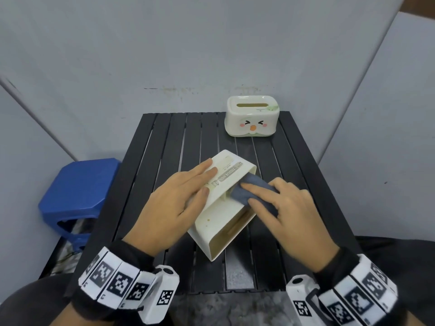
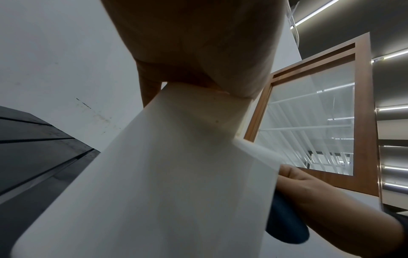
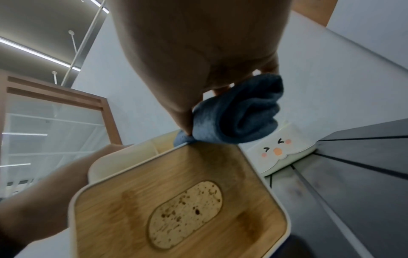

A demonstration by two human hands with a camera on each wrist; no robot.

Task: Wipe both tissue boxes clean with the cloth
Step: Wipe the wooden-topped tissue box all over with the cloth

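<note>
Near the black slatted bench's (image 1: pixel 164 142) middle, left hand (image 1: pixel 175 203) lies flat, steadying the tipped cream bamboo-lidded tissue box (image 1: pixel 211 222); right hand (image 1: pixel 292 208) clamps the blue-grey cloth (image 1: pixel 247 191) against it. Hard strokes may slide it away.

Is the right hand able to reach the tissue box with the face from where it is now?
Probably yes. The right hand holds the cloth against the near tissue box; the face tissue box stands beyond it on the table, with bare slats between.
</note>
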